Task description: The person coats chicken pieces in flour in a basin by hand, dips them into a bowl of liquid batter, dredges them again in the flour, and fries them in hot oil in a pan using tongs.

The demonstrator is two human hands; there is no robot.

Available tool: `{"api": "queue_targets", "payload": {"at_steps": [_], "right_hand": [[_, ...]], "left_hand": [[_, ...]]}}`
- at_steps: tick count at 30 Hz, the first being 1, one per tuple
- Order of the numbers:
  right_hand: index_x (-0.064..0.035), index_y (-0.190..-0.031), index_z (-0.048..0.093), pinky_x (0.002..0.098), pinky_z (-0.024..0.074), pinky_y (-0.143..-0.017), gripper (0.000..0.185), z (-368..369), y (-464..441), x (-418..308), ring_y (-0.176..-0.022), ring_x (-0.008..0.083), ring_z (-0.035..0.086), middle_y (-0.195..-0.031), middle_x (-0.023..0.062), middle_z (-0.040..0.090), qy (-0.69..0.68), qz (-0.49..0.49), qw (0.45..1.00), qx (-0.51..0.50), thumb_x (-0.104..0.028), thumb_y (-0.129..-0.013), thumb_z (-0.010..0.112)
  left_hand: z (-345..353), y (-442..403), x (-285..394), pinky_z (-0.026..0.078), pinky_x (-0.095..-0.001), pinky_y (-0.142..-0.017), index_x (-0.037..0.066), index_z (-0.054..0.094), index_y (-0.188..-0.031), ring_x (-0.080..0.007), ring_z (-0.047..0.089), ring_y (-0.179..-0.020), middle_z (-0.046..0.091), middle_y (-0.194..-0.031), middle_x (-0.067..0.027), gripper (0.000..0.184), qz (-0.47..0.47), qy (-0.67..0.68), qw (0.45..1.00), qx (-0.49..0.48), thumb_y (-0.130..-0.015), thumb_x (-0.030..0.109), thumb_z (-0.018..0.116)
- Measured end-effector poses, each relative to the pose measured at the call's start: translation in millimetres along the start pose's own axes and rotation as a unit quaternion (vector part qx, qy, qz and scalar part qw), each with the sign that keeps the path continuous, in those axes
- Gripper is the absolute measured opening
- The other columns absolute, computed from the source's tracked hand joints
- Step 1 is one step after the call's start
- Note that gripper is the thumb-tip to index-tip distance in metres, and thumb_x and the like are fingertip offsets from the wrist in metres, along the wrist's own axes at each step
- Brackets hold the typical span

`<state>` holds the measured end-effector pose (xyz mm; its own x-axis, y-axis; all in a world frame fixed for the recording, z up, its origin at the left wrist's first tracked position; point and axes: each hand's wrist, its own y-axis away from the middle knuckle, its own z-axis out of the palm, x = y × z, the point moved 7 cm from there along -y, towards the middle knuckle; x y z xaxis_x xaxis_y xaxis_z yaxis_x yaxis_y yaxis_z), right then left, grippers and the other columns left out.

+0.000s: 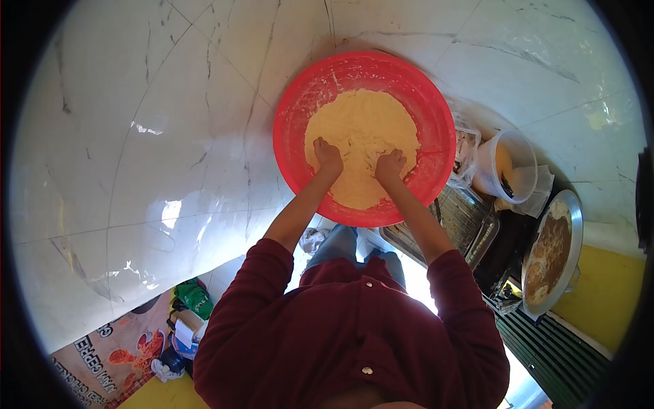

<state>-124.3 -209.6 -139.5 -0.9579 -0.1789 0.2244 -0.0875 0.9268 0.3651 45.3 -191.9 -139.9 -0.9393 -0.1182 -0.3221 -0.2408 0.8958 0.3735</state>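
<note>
A large red plastic basin (289, 109) holds a wide, pale yellow bed of flour (368, 116). My left hand (328, 155) is on the flour at the left of the middle, fingers curled in and closed on some of it. To its right, my right hand (390, 165) is also curled into the flour, its fingertips partly hidden. Between the two hands the flour is broken up and clumpy. White dusting clings to the basin's inner wall.
Right of the basin are a metal rack tray (466, 218), a clear plastic tub (518, 163), a plastic bag (465, 146) and a wide metal pan (575, 225) with brown, foamy contents. Marbled tile walls (184, 102) rise around. A printed banner (102, 361) is at lower left.
</note>
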Motion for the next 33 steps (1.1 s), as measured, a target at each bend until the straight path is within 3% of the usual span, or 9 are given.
{"api": "queue_targets", "payload": {"at_steps": [5, 7, 12, 13, 17, 20, 25, 29, 33], "right_hand": [[-0.0055, -0.102, 0.060, 0.0420, 0.0329, -0.084, 0.040, -27.6, 7.0, 17.5, -0.108, 0.0290, 0.038, -0.112, 0.0150, 0.050, -0.095, -0.007, 0.994, -0.053, -0.028, -0.069, 0.064], [-0.0048, -0.103, 0.060, 0.0428, 0.0332, -0.086, 0.044, -48.9, 11.1, 31.1, -0.109, 0.0292, 0.038, -0.111, 0.0150, 0.050, -0.150, -0.006, 0.986, -0.076, -0.031, -0.067, 0.066], [-0.0035, -0.088, 0.064, 0.0443, 0.0345, -0.089, 0.043, -94.4, 21.7, 76.2, -0.107, 0.0320, 0.041, -0.109, 0.0163, 0.051, -0.273, 0.008, 0.962, 0.000, -0.036, -0.061, 0.071], [-0.0035, -0.088, 0.064, 0.0443, 0.0345, -0.089, 0.043, -93.2, 27.0, 77.7, -0.107, 0.0320, 0.041, -0.109, 0.0163, 0.051, -0.273, 0.008, 0.962, 0.001, -0.036, -0.061, 0.071], [-0.0054, -0.082, 0.066, 0.0456, 0.0359, -0.088, 0.040, -70.2, 40.6, 73.4, -0.105, 0.0338, 0.044, -0.106, 0.0151, 0.052, -0.219, -0.035, 0.973, 0.059, -0.038, -0.059, 0.073], [-0.0088, -0.080, 0.067, 0.0467, 0.0375, -0.086, 0.037, -35.0, 34.4, 68.4, -0.105, 0.0344, 0.044, -0.106, 0.0139, 0.053, -0.140, -0.040, 0.989, 0.015, -0.037, -0.058, 0.075], [-0.0024, -0.085, 0.065, 0.0444, 0.0358, -0.088, 0.038, -44.9, 43.4, 74.5, -0.107, 0.0340, 0.042, -0.105, 0.0154, 0.052, -0.233, 0.001, 0.972, -0.044, -0.030, -0.060, 0.073], [-0.0023, -0.081, 0.066, 0.0440, 0.0383, -0.085, 0.028, -62.3, 50.4, 86.3, -0.102, 0.0332, 0.046, -0.104, 0.0160, 0.053, -0.317, 0.000, 0.947, 0.062, -0.025, -0.064, 0.070], [-0.0032, -0.075, 0.066, 0.0437, 0.0397, -0.080, 0.019, -64.7, 51.3, 101.9, -0.096, 0.0321, 0.049, -0.098, 0.0159, 0.053, -0.420, -0.013, 0.900, 0.120, -0.020, -0.067, 0.068]], "left_hand": [[-23.8, 19.8, -9.1, 0.025, -0.0373, -0.086, 0.012, 0.066, -0.093, -0.0224, 0.041, -0.103, 0.056, -0.103, -0.0046, 0.038, 0.022, 0.034, 0.998, -0.050, -0.063, 0.036, 0.070], [-46.6, 34.1, -22.4, 0.027, -0.0408, -0.085, 0.008, 0.066, -0.090, -0.0238, 0.041, -0.102, 0.056, -0.103, -0.0058, 0.040, 0.005, 0.175, 0.984, -0.031, -0.065, 0.039, 0.069], [-76.3, 49.0, -44.8, 0.029, -0.0417, -0.085, 0.004, 0.066, -0.087, -0.0255, 0.039, -0.106, 0.053, -0.108, -0.0088, 0.045, -0.001, 0.258, 0.965, 0.048, -0.067, 0.045, 0.067], [-82.7, 55.1, -47.4, 0.029, -0.0407, -0.085, 0.004, 0.066, -0.087, -0.0257, 0.039, -0.108, 0.053, -0.109, -0.0098, 0.047, -0.004, 0.274, 0.956, 0.099, -0.067, 0.046, 0.066], [-63.9, 67.1, -33.9, 0.029, -0.0414, -0.086, 0.002, 0.066, -0.087, -0.0272, 0.038, -0.110, 0.053, -0.109, -0.0105, 0.047, 0.024, 0.245, 0.965, 0.094, -0.068, 0.046, 0.065], [-30.0, 65.7, -20.0, 0.027, -0.0418, -0.086, 0.006, 0.067, -0.086, -0.0255, 0.039, -0.106, 0.053, -0.106, -0.0092, 0.043, 0.051, 0.139, 0.989, -0.002, -0.071, 0.045, 0.062], [-54.7, 74.6, -21.0, 0.028, -0.0424, -0.085, 0.004, 0.066, -0.089, -0.0285, 0.041, -0.104, 0.058, -0.099, -0.0116, 0.045, 0.038, 0.322, 0.946, -0.009, -0.072, 0.045, 0.060], [-53.8, 82.2, -4.4, 0.029, -0.0420, -0.083, 0.004, 0.066, -0.087, -0.0273, 0.047, -0.100, 0.058, -0.098, -0.0106, 0.044, 0.043, 0.356, 0.933, -0.025, -0.071, 0.045, 0.062], [-58.5, 88.2, -5.8, 0.033, -0.0413, -0.080, 0.006, 0.067, -0.080, -0.0243, 0.055, -0.088, 0.061, -0.089, -0.0083, 0.039, 0.023, 0.450, 0.888, 0.094, -0.070, 0.044, 0.065]]}}
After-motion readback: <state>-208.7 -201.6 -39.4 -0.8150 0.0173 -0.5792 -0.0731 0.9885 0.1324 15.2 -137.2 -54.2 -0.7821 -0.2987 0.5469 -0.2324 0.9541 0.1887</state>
